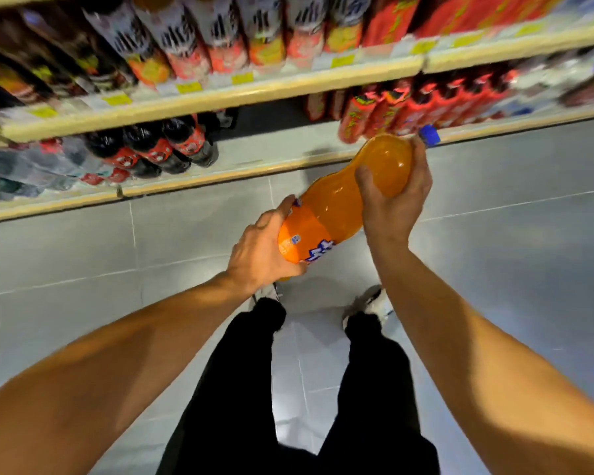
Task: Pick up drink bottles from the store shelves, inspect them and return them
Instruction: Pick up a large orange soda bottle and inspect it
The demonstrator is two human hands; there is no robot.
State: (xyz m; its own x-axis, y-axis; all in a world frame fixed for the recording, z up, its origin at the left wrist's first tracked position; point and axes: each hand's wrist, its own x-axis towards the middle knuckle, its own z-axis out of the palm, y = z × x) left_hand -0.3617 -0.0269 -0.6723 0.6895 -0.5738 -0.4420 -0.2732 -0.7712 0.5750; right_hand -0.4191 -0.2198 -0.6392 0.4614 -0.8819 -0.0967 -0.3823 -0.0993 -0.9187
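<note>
Head view: orange bottle (pixel 336 207) gripped by left hand (pixel 259 250) at label, right hand (pixel 393 197) near cap, above floor (pixel 528 241).

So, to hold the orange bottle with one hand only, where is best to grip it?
Probably at the narrow waist of the orange bottle, coming from the side. The bottle lies tilted, cap away, and the bulges either side of the waist should stop slipping.

Both hands hold an orange drink bottle (pixel 336 207) tilted over the grey tiled floor (pixel 511 234): left hand (pixel 261 252) grips the labelled lower part, right hand (pixel 395 197) the upper bulge. Its blue cap (pixel 430 135) points toward the bottom shelf (pixel 254 159).
</note>
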